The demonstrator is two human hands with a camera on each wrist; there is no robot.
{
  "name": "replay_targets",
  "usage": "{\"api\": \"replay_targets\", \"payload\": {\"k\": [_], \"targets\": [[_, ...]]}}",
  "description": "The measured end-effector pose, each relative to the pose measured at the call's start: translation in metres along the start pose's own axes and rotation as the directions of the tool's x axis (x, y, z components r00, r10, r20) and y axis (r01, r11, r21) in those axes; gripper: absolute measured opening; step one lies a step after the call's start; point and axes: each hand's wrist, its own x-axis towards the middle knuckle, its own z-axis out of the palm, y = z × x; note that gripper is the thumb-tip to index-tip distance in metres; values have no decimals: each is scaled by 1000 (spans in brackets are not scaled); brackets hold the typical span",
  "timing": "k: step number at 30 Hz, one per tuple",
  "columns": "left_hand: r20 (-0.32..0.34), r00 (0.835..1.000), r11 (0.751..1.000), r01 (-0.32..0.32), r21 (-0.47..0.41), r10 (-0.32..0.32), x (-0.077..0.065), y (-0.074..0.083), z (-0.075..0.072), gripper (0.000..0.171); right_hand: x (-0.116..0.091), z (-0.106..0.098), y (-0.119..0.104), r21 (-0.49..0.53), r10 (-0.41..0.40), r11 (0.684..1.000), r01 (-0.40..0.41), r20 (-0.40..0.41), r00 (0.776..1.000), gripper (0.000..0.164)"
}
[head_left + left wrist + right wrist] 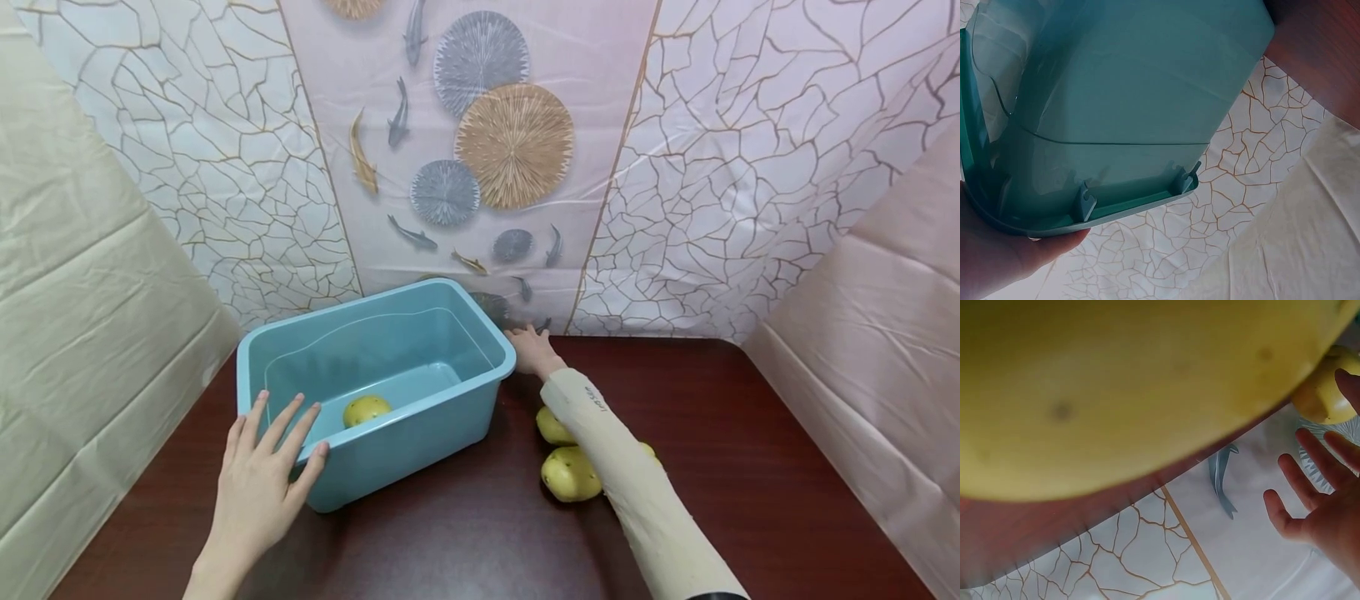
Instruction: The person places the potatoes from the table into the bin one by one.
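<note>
A blue plastic tub (420, 450) stands on the left half of the table with one yellow potato (366, 410) inside. My left hand (258, 483) rests at its near left corner, fingers straight and spread, the thumb on the rim; the left wrist view shows the thumb (1063, 245) along the rim. Beyond the tub's right end, my right hand (534, 350) reaches out with spread fingers and holds nothing. Under the right forearm lie potatoes (572, 475), partly hidden by the sleeve. Up close in the right wrist view is a large, blurred potato (1116, 400); another potato (1325, 394) sits near the thumb.
The dark red-brown table (465, 542) ends at a patterned cloth backdrop (712, 167) with fish and round motifs. Pale cloth hangs along the left side (90, 317) and right side (870, 333).
</note>
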Motion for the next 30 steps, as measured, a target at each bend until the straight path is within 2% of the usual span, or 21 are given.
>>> {"api": "replay_targets", "payload": {"k": [6,7,13,14,16,19,20,23,26,28,30], "targets": [[-3,1000,1000,-2,-7,2,0,0,-1,45,7,4,1,-19,-5,1000,6,28,1000,46],[-5,1000,1000,-2,-8,2,0,0,-1,45,16,15,9,-43,-31,999,31,4,1000,46],[0,1000,1000,-1,-12,1,0,1,-1,45,53,50,37,-131,-47,990,49,11,999,41],[1,1000,1000,-1,-12,1,1,1,-1,45,49,44,32,-139,-37,989,41,30,999,41],[1,1000,1000,-2,-13,2,1,1,-1,45,59,56,40,-189,-61,980,61,7,998,38],[1,1000,1000,-3,-13,3,1,1,-1,44,68,60,44,-224,-36,973,48,54,998,38],[1,1000,1000,-3,-12,3,1,1,-1,44,62,56,39,-245,-45,968,55,46,998,38],[2,1000,1000,-1,-11,1,1,1,-1,44,73,63,46,-252,-37,966,49,55,998,40],[4,1000,1000,2,-7,-1,0,0,-1,44,89,82,60,-280,-86,956,86,14,996,44],[5,1000,1000,3,-7,-3,0,0,0,44,109,102,76,-289,-121,950,115,-2,993,45],[5,1000,1000,4,-6,-4,-1,0,0,45,117,111,80,-253,-136,958,133,6,991,48]]}}
